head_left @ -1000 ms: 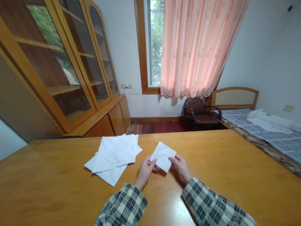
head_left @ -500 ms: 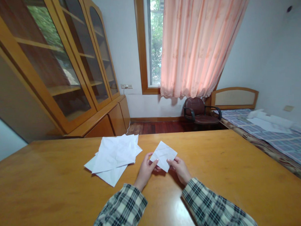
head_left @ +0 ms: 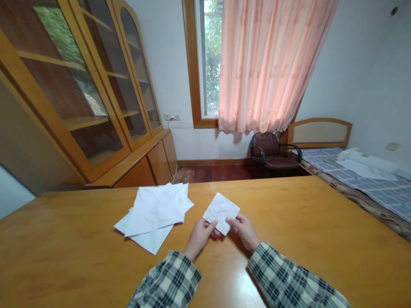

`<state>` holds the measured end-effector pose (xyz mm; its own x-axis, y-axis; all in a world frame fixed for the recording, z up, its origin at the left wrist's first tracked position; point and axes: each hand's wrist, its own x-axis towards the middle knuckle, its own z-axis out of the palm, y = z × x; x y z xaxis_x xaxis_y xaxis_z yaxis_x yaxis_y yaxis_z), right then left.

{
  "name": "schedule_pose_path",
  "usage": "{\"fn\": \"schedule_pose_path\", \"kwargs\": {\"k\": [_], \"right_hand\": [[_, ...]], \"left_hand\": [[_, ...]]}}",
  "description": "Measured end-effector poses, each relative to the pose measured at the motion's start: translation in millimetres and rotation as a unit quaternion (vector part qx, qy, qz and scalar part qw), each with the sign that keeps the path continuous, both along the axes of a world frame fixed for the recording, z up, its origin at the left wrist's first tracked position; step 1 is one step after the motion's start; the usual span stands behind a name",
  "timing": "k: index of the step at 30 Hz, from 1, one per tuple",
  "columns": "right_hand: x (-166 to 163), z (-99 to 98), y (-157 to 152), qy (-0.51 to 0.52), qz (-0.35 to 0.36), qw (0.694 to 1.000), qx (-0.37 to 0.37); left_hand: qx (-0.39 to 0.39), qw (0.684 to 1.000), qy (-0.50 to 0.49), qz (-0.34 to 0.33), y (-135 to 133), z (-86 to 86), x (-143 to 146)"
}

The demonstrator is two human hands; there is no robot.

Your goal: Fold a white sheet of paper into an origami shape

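Note:
A small white square of folded paper (head_left: 221, 211), creased across its face, is held with one corner pointing away from me. My left hand (head_left: 201, 235) grips its lower left edge, thumb on top and fingers underneath. On the lower right edge, my right hand (head_left: 244, 230) pinches it the same way. The fingers beneath the paper are partly hidden. To the left of my left hand lies a loose pile of white paper sheets (head_left: 156, 212), overlapping at different angles.
The wooden table (head_left: 77, 266) spans the foreground. A glass-doored cabinet (head_left: 107, 144) stands at the left beyond it. Past the far edge is a brown armchair (head_left: 269, 151). A bed (head_left: 368, 171) with a checked cover and white material on it runs along the right.
The folded paper has shifted slightly to the left in my hands, and my left fingers sit a little lower on its edge. The paper pile stays where it was.

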<state>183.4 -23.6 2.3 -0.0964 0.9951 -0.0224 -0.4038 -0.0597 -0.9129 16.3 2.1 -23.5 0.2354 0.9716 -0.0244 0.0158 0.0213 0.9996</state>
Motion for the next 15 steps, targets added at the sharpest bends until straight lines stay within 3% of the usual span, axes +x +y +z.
{"fn": "schedule_pose_path", "kwargs": {"k": [8, 15], "right_hand": [[9, -5.3, 7, 0.007, -0.087, 0.995, -0.053], [12, -4.4, 8, -0.032, -0.118, 0.992, -0.030]], "left_hand": [[0.012, 1.000, 0.017, 0.015, -1, 4.7, -1], [0.023, 0.999, 0.017, 0.021, -3, 9.8, -1]]}}
